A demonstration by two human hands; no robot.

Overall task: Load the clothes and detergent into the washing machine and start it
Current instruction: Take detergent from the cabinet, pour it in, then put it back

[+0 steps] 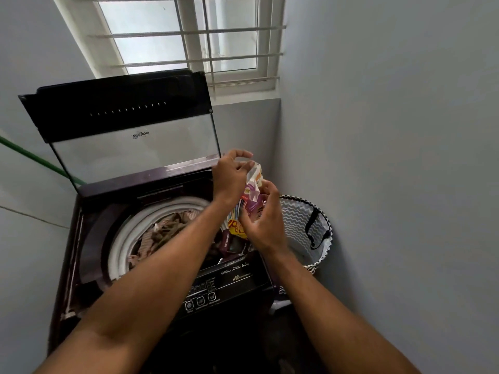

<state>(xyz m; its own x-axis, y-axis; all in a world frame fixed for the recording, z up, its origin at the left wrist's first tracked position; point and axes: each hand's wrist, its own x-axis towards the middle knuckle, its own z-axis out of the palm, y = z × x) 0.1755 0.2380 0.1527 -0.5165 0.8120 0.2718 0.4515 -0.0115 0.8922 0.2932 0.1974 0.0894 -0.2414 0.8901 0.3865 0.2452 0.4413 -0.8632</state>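
Pinching a detergent packet [249, 197] at centre frame, the left hand [232, 176] grips its top and the right hand [263, 220] its side. Clothes [162, 230] fill the open washing machine [94, 238] drum below.

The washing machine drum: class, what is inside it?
Inside the drum lie crumpled brownish and striped clothes. The left forearm covers the drum's right part, so anything there, or beneath the clothes, is hidden.
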